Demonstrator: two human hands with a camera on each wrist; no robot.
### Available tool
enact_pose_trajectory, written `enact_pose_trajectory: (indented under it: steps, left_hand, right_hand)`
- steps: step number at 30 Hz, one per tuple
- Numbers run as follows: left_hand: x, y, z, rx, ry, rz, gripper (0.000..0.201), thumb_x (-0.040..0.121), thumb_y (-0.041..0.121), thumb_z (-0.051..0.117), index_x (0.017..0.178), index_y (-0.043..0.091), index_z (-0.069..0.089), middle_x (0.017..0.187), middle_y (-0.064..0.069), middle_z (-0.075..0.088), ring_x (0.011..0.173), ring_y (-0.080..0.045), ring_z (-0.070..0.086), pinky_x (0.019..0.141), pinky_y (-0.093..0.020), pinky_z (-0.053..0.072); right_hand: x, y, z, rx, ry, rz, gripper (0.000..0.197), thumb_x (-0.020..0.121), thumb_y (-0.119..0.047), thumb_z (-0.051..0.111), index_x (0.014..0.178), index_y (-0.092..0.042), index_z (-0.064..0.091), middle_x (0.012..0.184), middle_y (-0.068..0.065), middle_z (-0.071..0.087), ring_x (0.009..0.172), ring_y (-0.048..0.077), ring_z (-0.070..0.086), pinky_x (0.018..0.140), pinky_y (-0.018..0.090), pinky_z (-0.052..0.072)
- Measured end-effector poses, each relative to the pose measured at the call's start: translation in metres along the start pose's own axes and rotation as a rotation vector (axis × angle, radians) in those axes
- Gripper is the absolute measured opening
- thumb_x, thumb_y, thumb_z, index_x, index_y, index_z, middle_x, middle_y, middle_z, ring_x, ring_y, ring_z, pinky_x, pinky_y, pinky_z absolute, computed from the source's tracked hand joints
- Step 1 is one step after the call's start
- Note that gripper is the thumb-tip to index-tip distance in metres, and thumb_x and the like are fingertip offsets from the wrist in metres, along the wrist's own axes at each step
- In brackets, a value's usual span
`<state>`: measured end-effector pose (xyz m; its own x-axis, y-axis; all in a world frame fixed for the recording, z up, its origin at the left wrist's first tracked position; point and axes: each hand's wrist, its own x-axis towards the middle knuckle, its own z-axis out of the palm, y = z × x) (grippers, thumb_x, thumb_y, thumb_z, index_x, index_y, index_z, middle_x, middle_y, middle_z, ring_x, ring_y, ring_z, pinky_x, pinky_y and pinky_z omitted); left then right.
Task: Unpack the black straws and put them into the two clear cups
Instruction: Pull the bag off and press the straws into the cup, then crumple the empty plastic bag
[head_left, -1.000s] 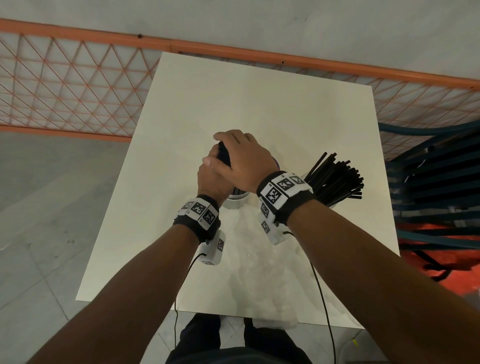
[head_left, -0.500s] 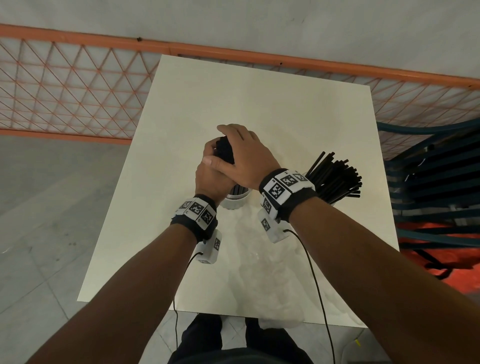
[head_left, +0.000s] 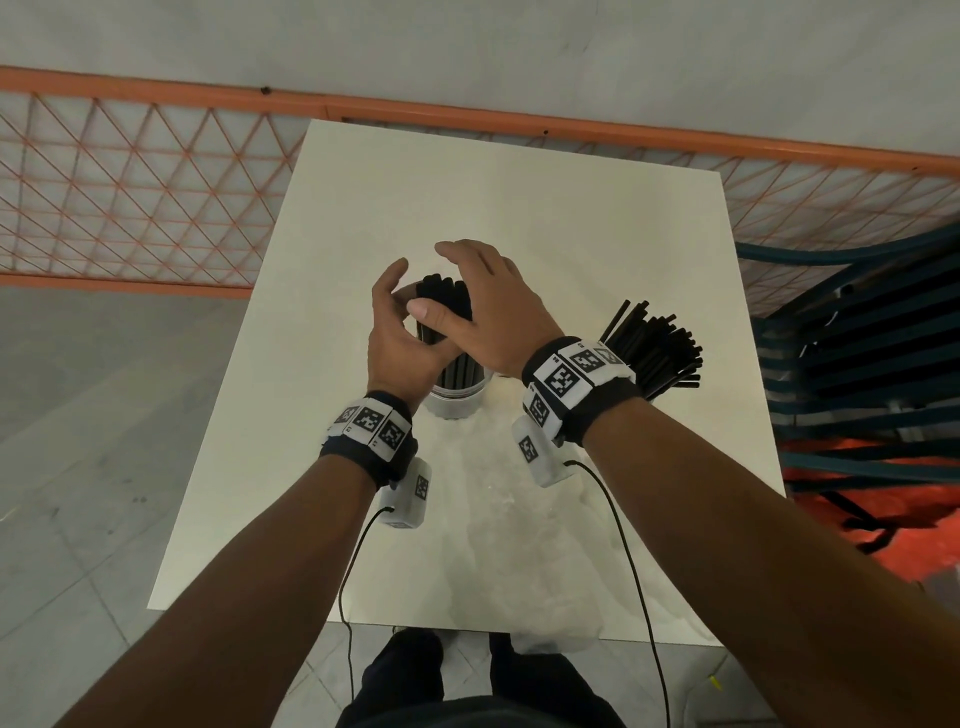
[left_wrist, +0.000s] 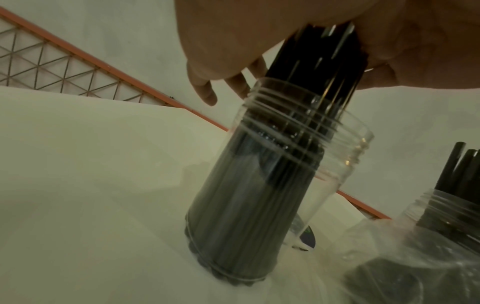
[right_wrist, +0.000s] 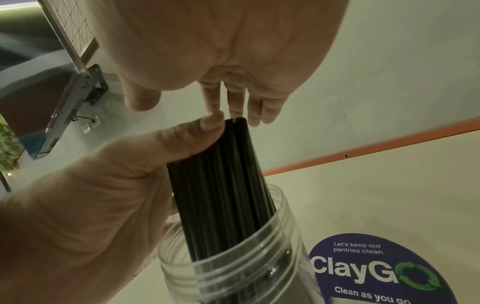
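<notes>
I look down over a white table (head_left: 519, 208) set against an orange mesh railing (head_left: 130, 197); both my hands meet at its middle, over a clear ribbed cup (head_left: 457, 402) packed with a bundle of black straws (head_left: 447, 299) standing upright in it, their tops rising above the rim. My left hand (head_left: 400, 343) curls round the left side of the bundle, thumb pressed along the straws near their tops, fingers wrapped behind; so it grips the straws. My right hand (head_left: 493, 312) hovers over the bundle's tops with fingers straight and relaxed, gripping nothing; whether the fingertips touch the straw ends I cannot tell.

To the right, just beside my right wrist, a second bunch of black straws (head_left: 654, 348) fans out of the second clear cup (left_wrist: 446, 207), which only the left wrist view shows. Crumpled clear plastic wrapping (head_left: 519, 561) lies on the near part of the table, reaching its near edge. The right wrist view shows a round blue sticker (right_wrist: 376, 269) on the tabletop beside the cup, reading "ClayGo" and "Let's keep our pantries clean." Dark teal chair frames (head_left: 857, 364) stand to the right of the table.
</notes>
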<state>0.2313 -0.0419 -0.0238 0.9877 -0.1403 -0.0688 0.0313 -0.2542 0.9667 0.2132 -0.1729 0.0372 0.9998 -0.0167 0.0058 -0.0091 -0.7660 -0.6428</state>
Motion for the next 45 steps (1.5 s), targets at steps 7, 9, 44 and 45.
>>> enact_pose_trajectory:
  steps: [7, 9, 44, 45]
  left_hand:
    - [-0.013, 0.002, -0.001, -0.021, -0.064, 0.018, 0.111, 0.069, 0.03, 0.09, 0.153, 0.029, 0.019, 0.134, 0.001, 0.053, 0.122, -0.012, 0.056, 0.101, -0.026, 0.046]
    - [-0.018, 0.001, -0.004, -0.028, -0.08, 0.013, 0.119, 0.067, 0.034, 0.091, 0.156, 0.029, 0.012, 0.141, 0.0, 0.048, 0.13, -0.011, 0.048, 0.104, -0.024, 0.039]
    - [-0.18, -0.02, 0.077, 0.056, -0.897, -0.283, 0.022, 0.075, 0.029, 0.065, 0.083, 0.009, 0.062, 0.081, -0.011, 0.059, 0.083, -0.02, 0.054, 0.075, -0.04, 0.044]
    - [-0.184, -0.017, 0.077, 0.03, -0.897, -0.266, 0.02, 0.075, 0.027, 0.067, 0.084, 0.01, 0.062, 0.082, -0.013, 0.06, 0.082, -0.021, 0.055, 0.074, -0.043, 0.046]
  right_hand:
    - [-0.01, 0.001, -0.013, 0.012, 0.014, 0.015, 0.068, 0.091, -0.06, 0.05, 0.145, -0.022, 0.035, 0.152, 0.003, 0.037, 0.139, 0.024, 0.034, 0.11, 0.044, 0.038]
    - [-0.014, 0.002, -0.021, 0.036, 0.066, 0.025, 0.068, 0.09, -0.062, 0.048, 0.144, -0.023, 0.036, 0.15, 0.002, 0.038, 0.137, 0.023, 0.036, 0.109, 0.044, 0.039]
    - [-0.244, 0.075, 0.024, 0.646, 0.214, 0.626, 0.014, 0.091, -0.034, 0.061, 0.104, -0.038, 0.064, 0.102, -0.007, 0.069, 0.095, 0.015, 0.064, 0.086, 0.034, 0.052]
    - [-0.244, 0.072, 0.023, 0.65, 0.307, 0.632, 0.01, 0.093, -0.025, 0.06, 0.092, -0.032, 0.066, 0.091, -0.007, 0.068, 0.084, 0.017, 0.064, 0.08, 0.037, 0.051]
